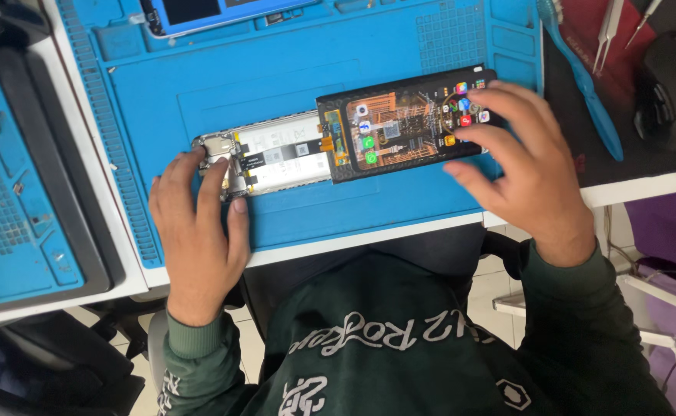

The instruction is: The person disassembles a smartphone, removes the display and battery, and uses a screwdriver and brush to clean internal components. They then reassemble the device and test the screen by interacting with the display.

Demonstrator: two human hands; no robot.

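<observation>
An opened phone body with a white battery lies on the blue repair mat. Its detached screen lies lit beside it, showing coloured app icons, still joined by a flex cable. My left hand rests on the mat with its fingertips touching the camera end of the phone body. My right hand lies over the right end of the screen, fingers spread and touching the glass.
A blue brush and metal tweezers lie at the right, near a black mouse. Another phone sits at the mat's top edge. A second blue mat on a dark tray stands at the left.
</observation>
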